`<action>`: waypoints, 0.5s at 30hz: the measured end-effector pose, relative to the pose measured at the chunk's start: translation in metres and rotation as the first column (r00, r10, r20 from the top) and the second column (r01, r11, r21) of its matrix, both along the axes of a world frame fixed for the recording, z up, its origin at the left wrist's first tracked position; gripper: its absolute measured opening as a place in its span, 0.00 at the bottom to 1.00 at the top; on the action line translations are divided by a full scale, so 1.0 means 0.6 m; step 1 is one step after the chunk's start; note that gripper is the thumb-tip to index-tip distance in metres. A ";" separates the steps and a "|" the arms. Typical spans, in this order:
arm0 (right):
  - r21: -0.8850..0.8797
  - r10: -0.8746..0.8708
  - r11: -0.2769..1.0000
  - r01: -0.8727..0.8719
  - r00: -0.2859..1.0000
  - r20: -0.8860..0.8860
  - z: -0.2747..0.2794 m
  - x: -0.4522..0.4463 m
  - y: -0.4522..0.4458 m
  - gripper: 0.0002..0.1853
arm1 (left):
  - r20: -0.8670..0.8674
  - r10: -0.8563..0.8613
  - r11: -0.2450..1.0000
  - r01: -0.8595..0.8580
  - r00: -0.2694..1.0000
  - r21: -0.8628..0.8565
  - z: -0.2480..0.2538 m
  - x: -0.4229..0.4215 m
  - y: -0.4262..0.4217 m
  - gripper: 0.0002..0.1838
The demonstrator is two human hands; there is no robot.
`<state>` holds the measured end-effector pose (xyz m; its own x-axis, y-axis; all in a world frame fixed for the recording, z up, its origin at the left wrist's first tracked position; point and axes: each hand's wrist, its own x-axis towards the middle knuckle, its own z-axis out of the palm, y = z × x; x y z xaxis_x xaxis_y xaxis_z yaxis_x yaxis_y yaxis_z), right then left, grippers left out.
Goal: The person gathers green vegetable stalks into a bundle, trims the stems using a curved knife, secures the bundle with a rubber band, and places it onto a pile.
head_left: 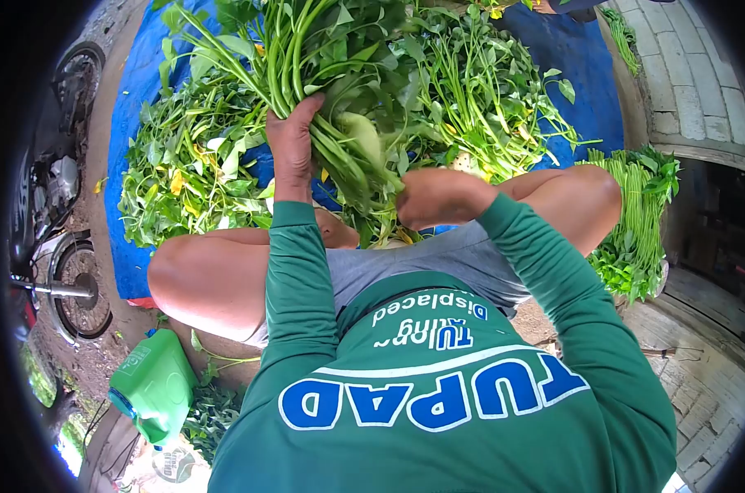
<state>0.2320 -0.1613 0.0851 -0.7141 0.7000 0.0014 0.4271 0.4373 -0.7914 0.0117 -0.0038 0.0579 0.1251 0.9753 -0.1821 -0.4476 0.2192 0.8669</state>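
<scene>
Leafy stems (297, 62) fan toward twelve o'clock from your left hand (291, 152), wrapped round them; your right hand (445, 197) curls at their four-o'clock ends, its hold too blurred to tell. Support them without crushing.

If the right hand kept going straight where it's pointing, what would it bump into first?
Probably the lower stalks of the bunch of long, green, leafy stems. They look right beside the bare right hand, maybe touching; depth is unclear.
</scene>
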 end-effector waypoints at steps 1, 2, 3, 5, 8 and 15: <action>-0.005 -0.026 1.000 0.027 0.990 0.135 -0.016 0.001 -0.019 0.10 | 0.017 -0.021 1.000 0.021 1.000 0.001 0.002 -0.006 0.006 0.20; -0.011 -0.050 0.998 0.055 0.962 0.269 -0.034 0.001 -0.046 0.11 | 0.036 -0.041 0.999 0.041 0.999 -0.002 0.004 -0.012 0.010 0.20; -0.008 -0.066 0.997 0.076 0.914 0.400 -0.055 0.004 -0.067 0.12 | 0.056 -0.053 0.999 0.053 0.997 0.001 0.007 -0.018 0.019 0.20; 0.006 -0.087 0.994 0.108 0.770 0.632 -0.092 0.008 -0.097 0.14 | 0.078 -0.056 0.998 0.057 0.995 -0.002 0.016 -0.034 0.023 0.20; -0.151 -0.155 0.909 0.389 0.651 0.744 0.003 0.005 -0.050 0.16 | 0.111 -0.075 0.996 0.079 0.991 -0.034 0.027 -0.054 0.025 0.21; 0.263 -0.570 0.776 0.574 0.816 -0.098 0.158 -0.036 0.032 0.16 | 0.160 -0.141 0.984 0.155 0.977 -0.082 0.005 -0.045 0.034 0.24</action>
<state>0.2101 -0.1419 0.1797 -0.1808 0.9499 0.2550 0.6577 0.3096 -0.6867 -0.0151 0.0166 0.0611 0.3001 0.9234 -0.2394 -0.5302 0.3701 0.7629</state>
